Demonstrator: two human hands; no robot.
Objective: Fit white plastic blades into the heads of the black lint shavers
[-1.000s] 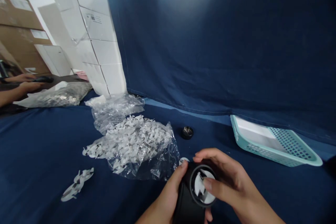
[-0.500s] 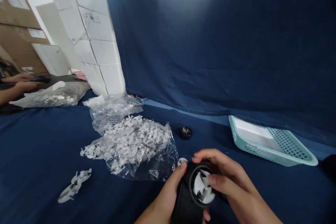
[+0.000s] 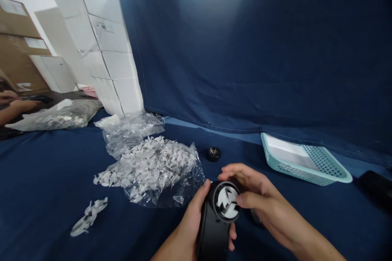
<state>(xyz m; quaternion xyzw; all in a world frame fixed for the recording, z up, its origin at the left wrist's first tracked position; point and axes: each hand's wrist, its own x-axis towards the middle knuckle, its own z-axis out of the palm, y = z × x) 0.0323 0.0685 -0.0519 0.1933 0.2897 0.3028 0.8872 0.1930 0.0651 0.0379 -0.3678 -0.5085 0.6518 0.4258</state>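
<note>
My left hand (image 3: 194, 216) is wrapped around a black handheld device (image 3: 212, 236) with a round opening at its upper end. A white fan wheel (image 3: 227, 202) with several blades sits inside that opening. The thumb of my right hand (image 3: 260, 195) presses on the wheel's right edge, its other fingers curled behind the device's head. Left of my hands, many similar white bladed pieces (image 3: 153, 165) are heaped on clear plastic. A few more loose white pieces (image 3: 88, 217) lie at the lower left. Under my right hand, a dark object (image 3: 255, 217) is mostly hidden.
A small round black part (image 3: 213, 154) lies beyond my hands. At the right stands a turquoise basket (image 3: 306, 171), with a black object (image 3: 375, 187) beside it. White boxes (image 3: 116, 65) are stacked at the back left. Another person's hands (image 3: 15, 106) show at the far left.
The fan wheel, tilted in the opening before, now lies flatter in it. Both hands and the device have shifted slightly left in view, and the camera has turned a little.
</note>
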